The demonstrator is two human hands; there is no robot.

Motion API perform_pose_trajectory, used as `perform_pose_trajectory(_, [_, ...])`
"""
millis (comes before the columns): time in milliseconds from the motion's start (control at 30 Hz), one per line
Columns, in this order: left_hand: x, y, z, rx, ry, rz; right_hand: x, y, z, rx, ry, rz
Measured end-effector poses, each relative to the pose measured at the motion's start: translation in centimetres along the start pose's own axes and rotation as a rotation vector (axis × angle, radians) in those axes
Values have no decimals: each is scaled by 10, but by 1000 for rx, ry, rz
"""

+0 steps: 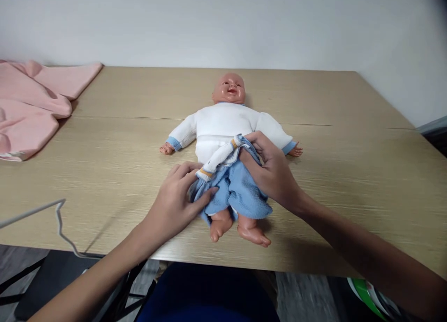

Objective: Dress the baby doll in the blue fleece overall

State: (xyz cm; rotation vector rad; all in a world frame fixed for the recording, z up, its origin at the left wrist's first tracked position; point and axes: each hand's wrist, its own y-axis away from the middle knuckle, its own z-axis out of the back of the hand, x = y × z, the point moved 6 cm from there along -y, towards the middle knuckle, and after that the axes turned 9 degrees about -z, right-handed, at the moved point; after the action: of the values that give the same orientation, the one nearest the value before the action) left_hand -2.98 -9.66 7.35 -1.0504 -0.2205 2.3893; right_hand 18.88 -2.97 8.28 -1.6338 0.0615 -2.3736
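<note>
A baby doll (228, 88) lies on its back on the wooden table, arms spread, head toward the wall. It wears a white long-sleeved top (226, 119) with blue cuffs. Blue trousers (246, 187) cover its legs, and both bare feet stick out below. My left hand (181, 194) pinches the waistband at the doll's hip on the left of the view. On the other side, my right hand (272, 166) grips the waistband near the doll's belly. Between my hands the white and yellow waistband edge (220, 159) is slanted and bunched.
Pink cloth (35, 103) lies on the left part of the table (349, 173). A thin white metal hanger or wire (61, 219) sticks up at the near left edge. Below are a dark chair (49, 280) and, at bottom right, a green and white object (366, 296).
</note>
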Motion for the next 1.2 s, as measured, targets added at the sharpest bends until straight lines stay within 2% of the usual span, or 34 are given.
perform_pose_trajectory(167, [40, -3, -1, -55, 474, 270, 0, 3, 12, -151, 250, 107])
perform_pose_trajectory(300, [65, -11, -21, -1, 737, 421, -27, -7, 19, -143, 246, -59])
perform_pose_trajectory(400, [67, -26, -24, 17, 671, 379, -54, -24, 18, -81, 105, -211])
perform_pose_trajectory(467, [63, -37, -13, -48, 451, 251, -66, -32, 15, -25, 9, -267])
perform_pose_trajectory(567, [56, -47, 7, -189, 113, 46, -61, -35, 17, -76, 61, -153])
perform_pose_trajectory(633, [57, -50, 10, -193, 52, -38, -49, -30, 20, -149, 150, -34])
perform_pose_trajectory(733, [71, -60, 4, -139, 113, -47, -43, -27, 19, -165, 151, -35])
perform_pose_trajectory(900, [110, -96, 1, -215, 273, 79, -64, -43, 12, -148, 85, -144])
perform_pose_trajectory(1067, [136, -125, -23, -35, 810, 254, -91, -63, 9, -104, -85, -195])
perform_pose_trajectory(1200, [145, -130, -25, 64, 851, 340, -102, -72, 11, -7, -243, -307])
